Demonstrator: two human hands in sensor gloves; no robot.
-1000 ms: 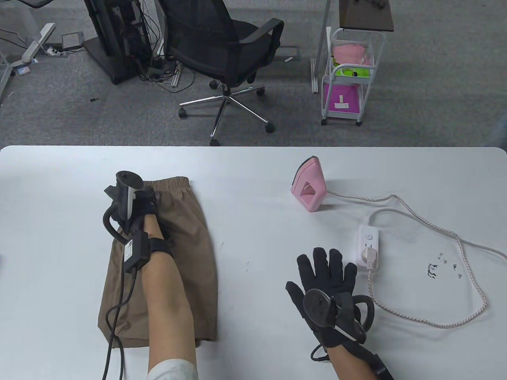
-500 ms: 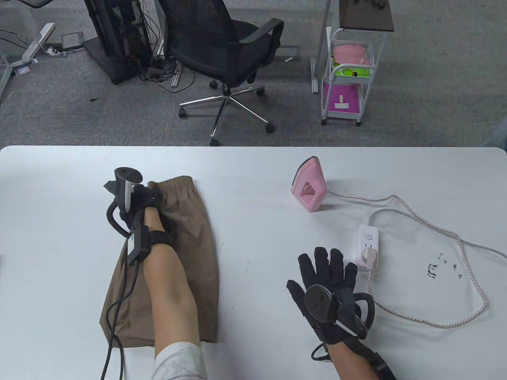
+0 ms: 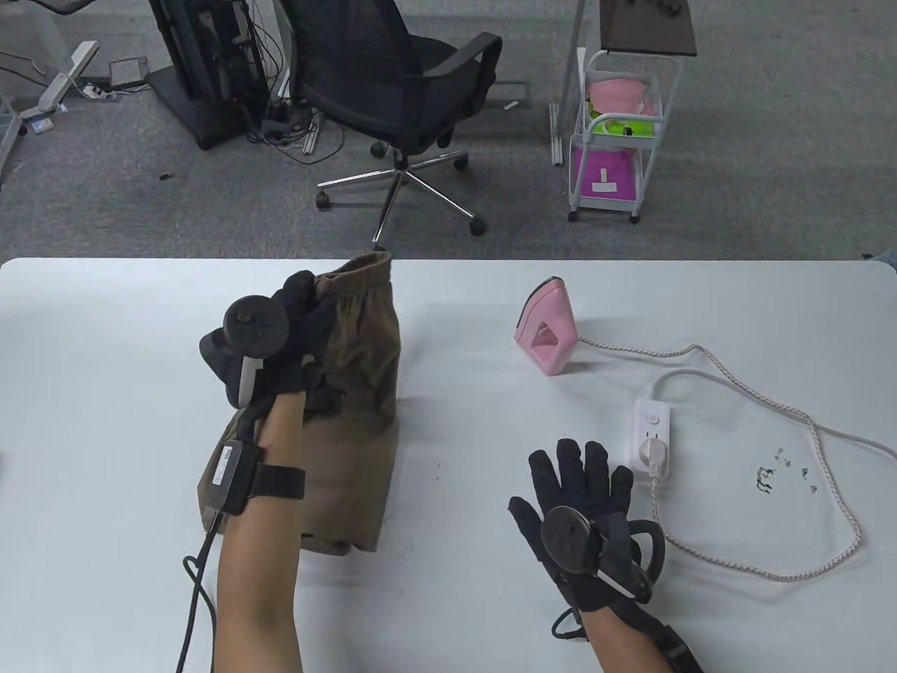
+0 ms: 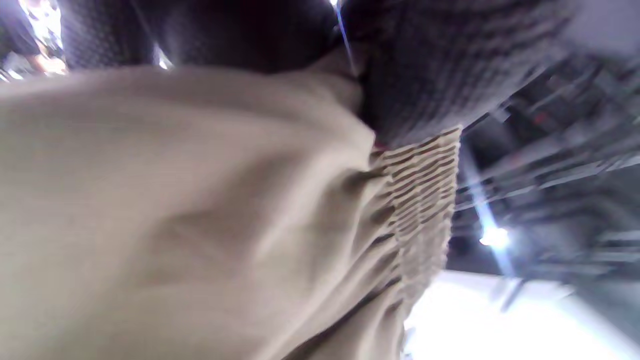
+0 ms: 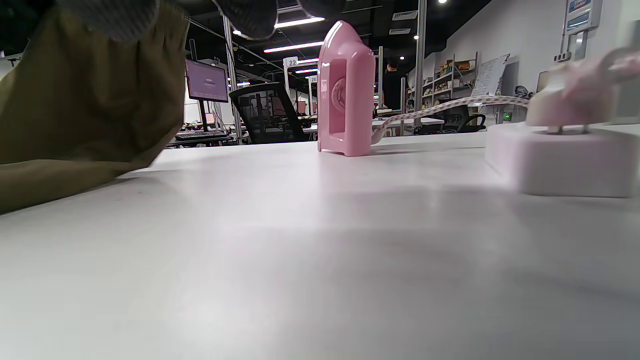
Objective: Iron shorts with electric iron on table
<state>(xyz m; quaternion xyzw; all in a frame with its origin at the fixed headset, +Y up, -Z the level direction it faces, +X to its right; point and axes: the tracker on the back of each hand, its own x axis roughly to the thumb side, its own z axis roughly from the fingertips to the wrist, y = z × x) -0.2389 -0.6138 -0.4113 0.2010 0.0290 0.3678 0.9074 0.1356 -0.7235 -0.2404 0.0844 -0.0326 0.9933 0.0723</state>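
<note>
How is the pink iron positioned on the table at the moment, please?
Upright: the pink iron stands on its heel on the table, untouched.

Left hand (image 3: pixel 301 329) raised, gripping; right hand (image 3: pixel 585 519) flat.

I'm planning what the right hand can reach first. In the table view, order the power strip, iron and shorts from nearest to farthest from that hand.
From the right hand:
1. Power strip, just beyond the fingertips, slightly right.
2. Iron, standing upright farther back on the table.
3. Shorts, off to the left, held by the left hand; only a little farther than the iron.
</note>
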